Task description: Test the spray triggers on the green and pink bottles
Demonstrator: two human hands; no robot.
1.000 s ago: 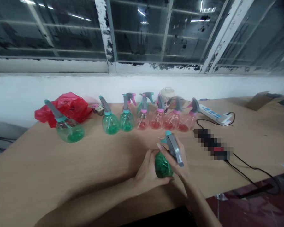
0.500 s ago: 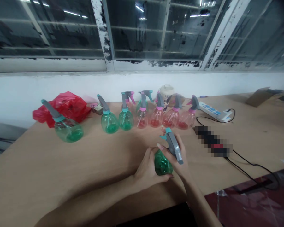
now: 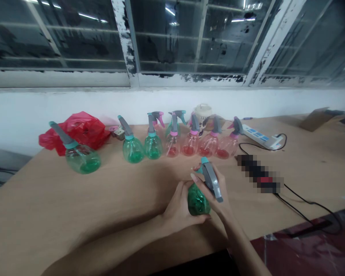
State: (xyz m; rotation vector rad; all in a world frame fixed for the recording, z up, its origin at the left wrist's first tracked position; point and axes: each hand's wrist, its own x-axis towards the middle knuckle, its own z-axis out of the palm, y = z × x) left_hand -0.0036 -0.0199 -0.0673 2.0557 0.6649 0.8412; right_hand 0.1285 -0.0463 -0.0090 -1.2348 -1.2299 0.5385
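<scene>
Near the table's front edge I hold a green spray bottle (image 3: 198, 201) with a grey and teal spray head. My left hand (image 3: 176, 209) is wrapped around the bottle's round body from the left. My right hand (image 3: 222, 197) grips the neck and head from the right, thumb stretched across the front and a fingertip showing by the teal trigger. Behind the hands stands a row of pink spray bottles (image 3: 189, 148) beside two green spray bottles (image 3: 133, 151). Farther left, another green spray bottle (image 3: 83, 159) leans at a tilt.
A red plastic bag (image 3: 84, 130) lies at the back left of the wooden table (image 3: 112, 191). A lidded cup (image 3: 203, 111) stands behind the row. To the right are a white power strip (image 3: 258, 137), black cables (image 3: 299, 197) and a cardboard box (image 3: 314, 119).
A finger of my right hand has curled around the teal trigger, its tip now showing at the front. My left hand keeps the same hold, and the other bottles stay put.
</scene>
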